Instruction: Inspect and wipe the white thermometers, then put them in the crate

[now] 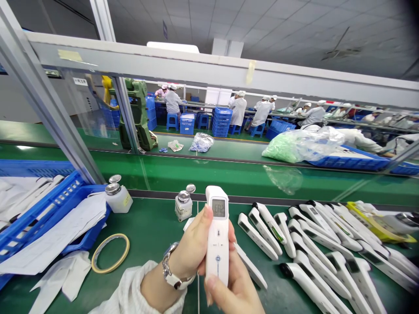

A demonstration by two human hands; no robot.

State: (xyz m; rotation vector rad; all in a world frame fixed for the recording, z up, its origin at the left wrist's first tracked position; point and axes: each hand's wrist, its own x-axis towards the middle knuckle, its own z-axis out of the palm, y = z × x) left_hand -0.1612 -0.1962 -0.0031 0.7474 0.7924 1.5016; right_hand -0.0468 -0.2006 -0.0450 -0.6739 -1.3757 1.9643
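Note:
A white infrared thermometer (217, 248) stands upright before me, its screen facing me with dark characters on it. My left hand (194, 244), with a watch on the wrist, is closed around its left side, the thumb beside the screen. Lower down, my right hand (234, 285) grips the handle, thumb on its front and fingers behind. Another white thermometer (251, 267) lies on the green bench just right of my right hand, partly hidden by it. Further right, several more thermometers (314, 261) lie in slanted rows.
Two pump bottles (183, 207) (119, 199) stand along the bench's back edge. At left are a tape roll (110, 254), cloth scraps (63, 277) and a blue crate (67, 192) with papers. A yellow tray (376, 224) sits right. Behind runs a green conveyor (229, 174); co-workers (238, 109) are beyond.

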